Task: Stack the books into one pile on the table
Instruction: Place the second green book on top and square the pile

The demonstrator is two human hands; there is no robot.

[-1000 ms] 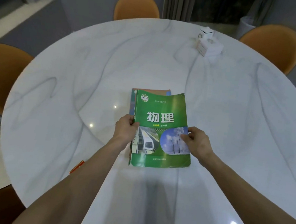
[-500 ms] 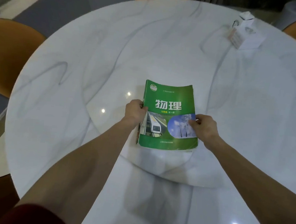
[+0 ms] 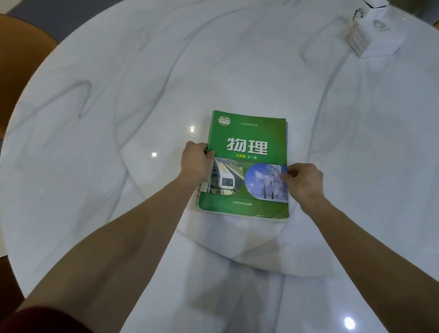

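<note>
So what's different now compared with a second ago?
The green book was skewed on the pile, with an orange book showing beyond its far edge. Now it sits nearly square on the books beneath, only thin edges peeking out on the right. The left hand and right hand stayed on the book's sides throughout. The white box on the table wasn't touched.

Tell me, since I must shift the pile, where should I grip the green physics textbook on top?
Probably by its two long side edges, coming in from left and right. The green physics textbook lies flat, cover up, on the white marble table, so only its edges offer purchase. The left hand and right hand already sit there.
</note>
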